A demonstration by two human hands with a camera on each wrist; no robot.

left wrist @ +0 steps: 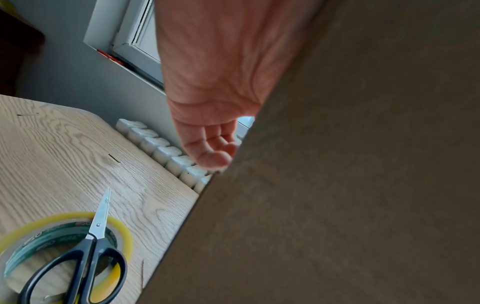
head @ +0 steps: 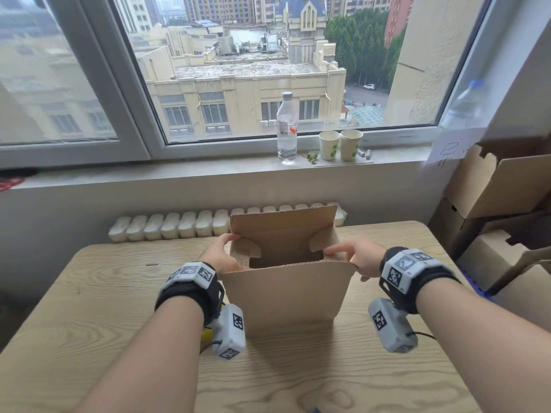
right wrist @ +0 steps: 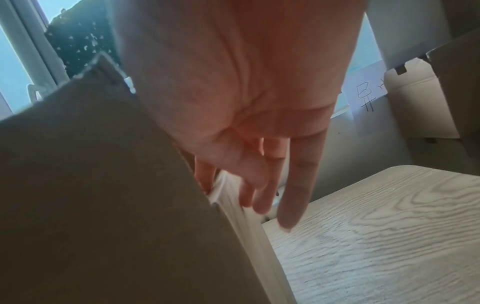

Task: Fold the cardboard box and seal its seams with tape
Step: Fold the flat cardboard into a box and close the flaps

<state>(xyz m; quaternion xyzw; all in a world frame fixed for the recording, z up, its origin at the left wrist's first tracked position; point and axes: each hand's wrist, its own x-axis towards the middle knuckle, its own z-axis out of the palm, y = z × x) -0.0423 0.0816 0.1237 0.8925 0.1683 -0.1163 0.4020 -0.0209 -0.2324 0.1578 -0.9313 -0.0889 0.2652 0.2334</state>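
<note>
A brown cardboard box (head: 283, 290) stands upright on the wooden table (head: 104, 299), its top open and its near and far flaps raised. My left hand (head: 220, 254) rests against the box's left side, thumb on the small left flap (head: 246, 248). In the left wrist view my left hand (left wrist: 210, 139) shows relaxed fingers against the box (left wrist: 337, 185). My right hand (head: 360, 259) lies on the right side, index finger pressing the small right flap (head: 323, 241) inward. My right hand (right wrist: 262, 168) has straight fingers beside the box (right wrist: 103, 195). A tape roll (left wrist: 122, 228) lies left of the box with scissors (left wrist: 88, 255) on it.
A water bottle (head: 286, 126) and two paper cups (head: 340, 144) stand on the windowsill. Stacked cardboard boxes (head: 507, 189) fill the right side by the table's edge. A white radiator (head: 167, 225) runs behind the table.
</note>
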